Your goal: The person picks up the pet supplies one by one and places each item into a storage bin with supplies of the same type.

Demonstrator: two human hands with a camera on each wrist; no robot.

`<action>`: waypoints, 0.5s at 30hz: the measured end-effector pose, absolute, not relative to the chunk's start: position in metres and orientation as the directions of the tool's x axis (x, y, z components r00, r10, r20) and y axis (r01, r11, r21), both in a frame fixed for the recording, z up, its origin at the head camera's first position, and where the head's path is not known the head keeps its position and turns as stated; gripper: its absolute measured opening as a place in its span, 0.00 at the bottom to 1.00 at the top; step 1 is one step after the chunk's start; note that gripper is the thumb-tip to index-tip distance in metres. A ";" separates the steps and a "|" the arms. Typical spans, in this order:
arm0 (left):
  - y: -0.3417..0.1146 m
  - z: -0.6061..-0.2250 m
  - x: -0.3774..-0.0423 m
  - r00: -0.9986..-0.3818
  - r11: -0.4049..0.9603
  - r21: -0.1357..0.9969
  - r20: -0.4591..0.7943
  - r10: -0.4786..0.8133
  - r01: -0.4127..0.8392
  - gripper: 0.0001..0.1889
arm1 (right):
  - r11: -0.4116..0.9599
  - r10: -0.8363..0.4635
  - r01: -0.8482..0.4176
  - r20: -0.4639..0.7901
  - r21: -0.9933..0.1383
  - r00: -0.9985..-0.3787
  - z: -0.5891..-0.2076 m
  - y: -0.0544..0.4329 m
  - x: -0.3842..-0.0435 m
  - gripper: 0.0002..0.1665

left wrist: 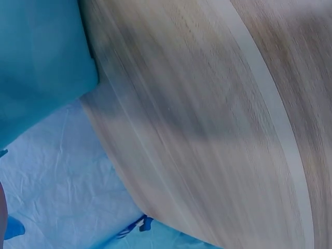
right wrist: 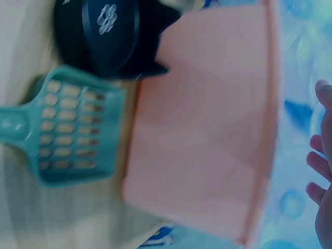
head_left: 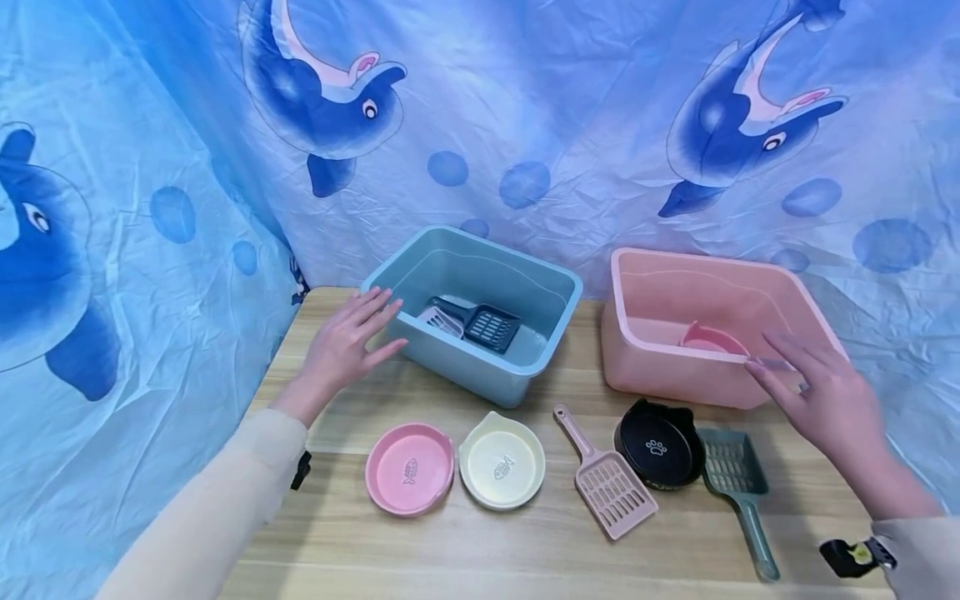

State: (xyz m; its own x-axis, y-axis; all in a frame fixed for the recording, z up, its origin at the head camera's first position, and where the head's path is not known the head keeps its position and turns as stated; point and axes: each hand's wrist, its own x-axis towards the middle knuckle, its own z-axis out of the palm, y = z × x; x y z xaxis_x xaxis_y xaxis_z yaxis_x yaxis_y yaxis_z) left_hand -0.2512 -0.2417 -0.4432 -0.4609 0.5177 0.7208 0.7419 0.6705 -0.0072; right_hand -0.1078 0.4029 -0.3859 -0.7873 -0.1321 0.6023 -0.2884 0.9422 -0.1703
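My left hand (head_left: 345, 337) is at the left front corner of a blue plastic bin (head_left: 465, 371), fingers straight and holding nothing; whether they touch the rim I cannot tell. Inside that bin lie a dark slotted litter scoop (head_left: 491, 327) and a pale pink one (head_left: 442, 320), partly covered. Over the front right rim of a pink bin (head_left: 675, 379) hovers my right hand (head_left: 832, 400), empty, its fingers extended. The pink bin holds a pink bowl (head_left: 712, 338), partly hidden by the rim. In the right wrist view, several fingertips (right wrist: 317, 162) show at the right edge.
In front of the bins, on the wooden table (head_left: 360, 558), stand a pink bowl (head_left: 408, 468), a cream bowl (head_left: 502, 461), a pink litter scoop (head_left: 615, 492), a black cat-eared bowl (head_left: 656, 446) and a green scoop (head_left: 738, 475). A blue dolphin-print curtain (head_left: 525, 100) hangs behind.
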 end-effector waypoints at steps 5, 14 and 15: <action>-0.238 -0.447 -0.254 -0.463 0.669 0.009 0.729 0.504 0.743 0.35 | 0.909 -0.145 -0.334 0.560 -0.250 -0.816 -0.361 0.377 -0.108 0.32; -0.231 -0.449 -0.259 -0.442 0.691 0.004 0.771 0.458 0.723 0.37 | 0.704 -0.254 -0.299 0.164 -0.645 -0.953 -0.348 0.328 -0.116 0.21; -0.230 -0.449 -0.259 -0.443 0.696 0.005 0.775 0.451 0.718 0.38 | 0.661 -0.281 -0.266 0.098 -0.702 -0.955 -0.349 0.324 -0.119 0.21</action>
